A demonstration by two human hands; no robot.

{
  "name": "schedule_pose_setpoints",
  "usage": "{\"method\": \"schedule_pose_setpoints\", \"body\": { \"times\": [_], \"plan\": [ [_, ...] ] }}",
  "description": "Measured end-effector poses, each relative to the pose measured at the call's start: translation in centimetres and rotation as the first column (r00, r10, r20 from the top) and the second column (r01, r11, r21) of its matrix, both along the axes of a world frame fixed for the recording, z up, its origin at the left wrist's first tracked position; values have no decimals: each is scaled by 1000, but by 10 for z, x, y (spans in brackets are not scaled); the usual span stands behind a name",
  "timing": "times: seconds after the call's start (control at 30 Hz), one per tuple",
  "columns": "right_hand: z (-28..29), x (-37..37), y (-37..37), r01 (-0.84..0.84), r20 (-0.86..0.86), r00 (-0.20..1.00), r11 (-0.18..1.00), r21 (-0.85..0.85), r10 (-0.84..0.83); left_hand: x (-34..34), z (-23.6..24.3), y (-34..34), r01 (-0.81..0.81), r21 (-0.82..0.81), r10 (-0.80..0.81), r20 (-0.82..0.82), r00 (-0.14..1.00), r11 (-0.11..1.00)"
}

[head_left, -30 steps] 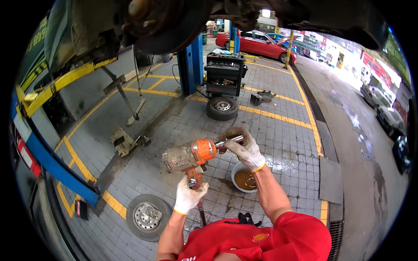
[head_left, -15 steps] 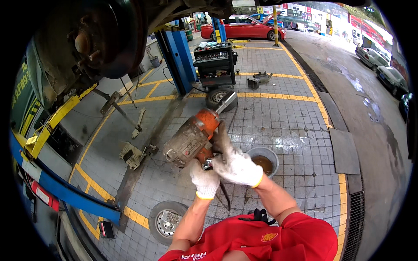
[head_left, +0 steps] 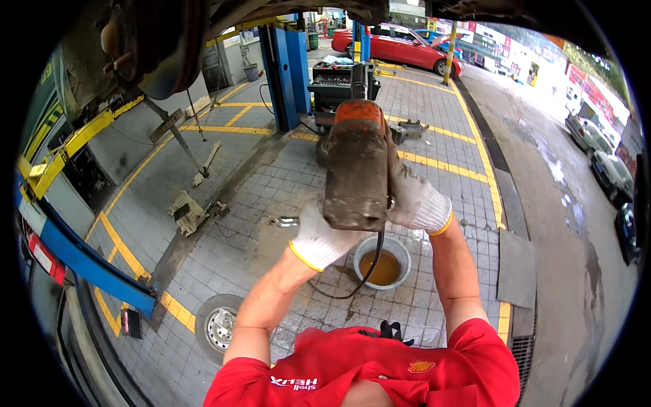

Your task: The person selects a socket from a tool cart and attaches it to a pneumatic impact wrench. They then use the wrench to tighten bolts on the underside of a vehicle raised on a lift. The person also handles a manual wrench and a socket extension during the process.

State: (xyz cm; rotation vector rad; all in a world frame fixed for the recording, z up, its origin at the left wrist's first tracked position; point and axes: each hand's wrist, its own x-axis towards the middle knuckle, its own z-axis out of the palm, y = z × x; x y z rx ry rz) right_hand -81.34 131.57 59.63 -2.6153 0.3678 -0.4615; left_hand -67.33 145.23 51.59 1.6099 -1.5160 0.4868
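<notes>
In front of me is a worn impact wrench (head_left: 357, 173) with an orange nose, its dark socket pointing up and away. My right hand (head_left: 419, 200), in a white knit glove, grips its right side. Under the tool's rear end, my gloved left hand (head_left: 319, 234) is closed, its fingers partly hidden behind the housing. A shiny metal piece (head_left: 287, 222) shows at the left glove's outer side; whether that hand holds it I cannot tell. A black cord or hose (head_left: 369, 271) hangs from the wrench.
A raised car's wheel hub (head_left: 122, 51) hangs at upper left by the yellow lift arm (head_left: 85, 139). Below lie a wheel (head_left: 220, 324) and a basin (head_left: 401, 268) of brown liquid. A tool cart (head_left: 322, 88) stands ahead, near a blue post (head_left: 274, 81).
The impact wrench has swung from a right-leaning tilt to pointing straight ahead and risen slightly. My hands have spread apart to either side of it. The view has shifted a little.
</notes>
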Motion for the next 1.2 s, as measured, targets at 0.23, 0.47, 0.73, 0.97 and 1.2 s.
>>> {"method": "schedule_pose_setpoints", "body": {
  "times": [0.23,0.47,0.73,0.97,1.2],
  "plan": [
    [-10,55,-42,10,621,781,992,-126,71,36,71,-24,-45,90,42,41,998,995],
    [56,146,-56,-135,780,626,983,125,-13,92,138,-49,32,-166,-49,-99,994,986],
    [83,178,-124,-565,920,392,787,247,-8,176,147,-81,126,-397,-98,90,991,909],
    [141,180,-161,-493,900,436,841,224,16,285,217,-129,14,-415,-263,-549,794,910],
    [163,192,-192,-760,879,476,502,413,-3,354,256,-179,-155,-383,-71,-515,854,911]
  ]
}}
